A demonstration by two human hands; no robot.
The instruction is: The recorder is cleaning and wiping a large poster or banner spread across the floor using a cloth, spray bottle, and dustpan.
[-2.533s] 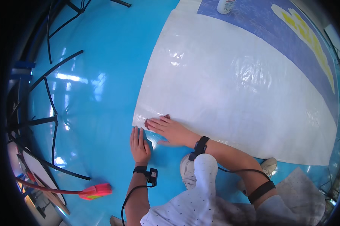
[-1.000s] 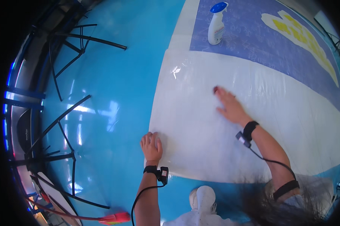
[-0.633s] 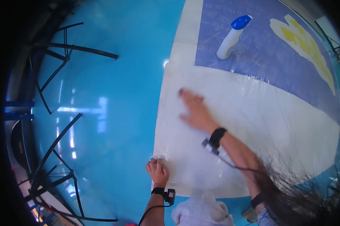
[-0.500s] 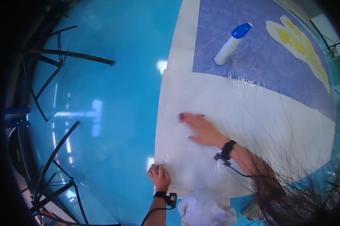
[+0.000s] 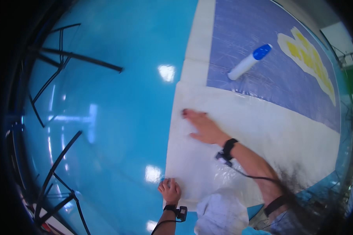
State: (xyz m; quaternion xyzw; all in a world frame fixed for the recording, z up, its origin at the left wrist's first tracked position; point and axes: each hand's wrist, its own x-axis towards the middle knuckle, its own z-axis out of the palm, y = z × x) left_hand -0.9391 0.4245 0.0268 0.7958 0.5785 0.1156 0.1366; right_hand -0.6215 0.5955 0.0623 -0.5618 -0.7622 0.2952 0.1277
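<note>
A large white sheet (image 5: 200, 164) with a glossy surface lies on the blue floor in front of me. My right hand (image 5: 205, 127) rests on it palm down, fingers stretched out toward its left edge; it is a little blurred. Near the sheet's lower left corner, my left hand (image 5: 170, 190) lies on the edge with its fingers apart. Neither hand holds a thing. Beyond the right hand, a white bottle with a blue cap (image 5: 248, 63) stands on the purple part (image 5: 243, 35) of the sheet, apart from both hands.
A yellow shape with a white border (image 5: 309, 58) sits on the purple part, far right. Black metal frames (image 5: 59, 172) stand on the glossy blue floor (image 5: 121, 129) at left. A whitish cloth-like bundle (image 5: 221, 213) is close to me. Black bands with small devices and cables circle both wrists.
The whole view has shifted a little. Across the white sheet, my right hand has slid farther away and toward the left edge. My left hand stays by the lower left corner.
</note>
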